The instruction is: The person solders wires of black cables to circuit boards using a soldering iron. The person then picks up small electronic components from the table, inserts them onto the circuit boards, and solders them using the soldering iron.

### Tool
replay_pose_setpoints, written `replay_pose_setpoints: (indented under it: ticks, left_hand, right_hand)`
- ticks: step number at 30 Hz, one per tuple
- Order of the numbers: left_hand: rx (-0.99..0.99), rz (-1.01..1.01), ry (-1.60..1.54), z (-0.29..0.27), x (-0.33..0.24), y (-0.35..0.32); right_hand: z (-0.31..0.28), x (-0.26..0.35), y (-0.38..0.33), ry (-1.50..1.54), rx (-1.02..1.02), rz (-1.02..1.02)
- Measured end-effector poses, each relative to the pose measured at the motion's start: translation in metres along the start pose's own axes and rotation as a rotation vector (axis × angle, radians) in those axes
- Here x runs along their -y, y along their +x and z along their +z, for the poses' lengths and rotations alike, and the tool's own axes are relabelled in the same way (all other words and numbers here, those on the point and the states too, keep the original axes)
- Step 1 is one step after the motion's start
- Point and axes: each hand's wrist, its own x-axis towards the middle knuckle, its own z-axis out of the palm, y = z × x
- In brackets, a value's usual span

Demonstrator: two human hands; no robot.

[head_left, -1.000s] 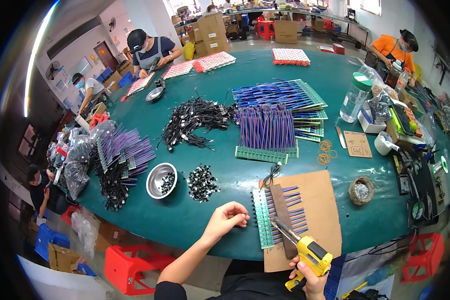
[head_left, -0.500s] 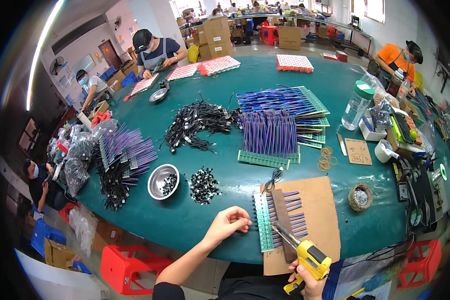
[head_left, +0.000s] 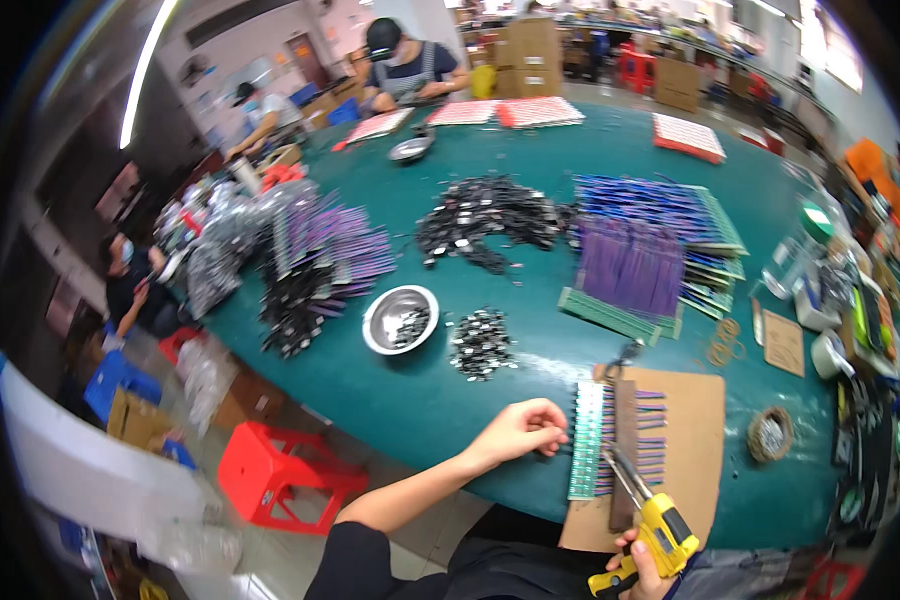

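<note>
At the near edge of the cardboard sheet (head_left: 692, 430), the right hand (head_left: 646, 570) wraps its fingers around a yellow soldering gun (head_left: 668, 535), whose tip reaches over the sheet, close to 1 green board strip (head_left: 587, 440). That strip lies along the sheet's left edge, with a brown bar (head_left: 624, 440) across its coloured wires (head_left: 652, 445). Just left of the sheet, the left hand (head_left: 522, 432) has its fingers curled in toward the thumb; I cannot tell whether it pinches anything.

This strip seems partway through: its wires are on and dark bits line its left edge, though finished joints are too small to tell. Plenty appears left: beyond the sheet to the left, a heap of small parts (head_left: 483, 345) and a metal bowl (head_left: 375, 322) with more; farther beyond it, stacked wired boards (head_left: 630, 265).
</note>
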Motion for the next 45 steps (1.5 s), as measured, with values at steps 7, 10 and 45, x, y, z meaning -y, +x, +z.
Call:
replay_pose_setpoints:
  ticks: [7, 10, 45]
  left_hand:
    - [0.023, 0.026, -0.012, -0.001, 0.008, -0.001]
    - [0.017, 0.041, -0.021, -0.002, 0.009, -0.001]
    - [0.021, 0.041, 0.042, -0.003, 0.009, 0.002]
  right_hand:
    - [-0.025, 0.003, 0.005, -0.092, 0.216, 0.249]
    - [-0.026, 0.001, 0.007, 0.015, 0.158, 0.265]
    - [0.003, 0.018, 0.001, -0.092, 0.13, 0.067]
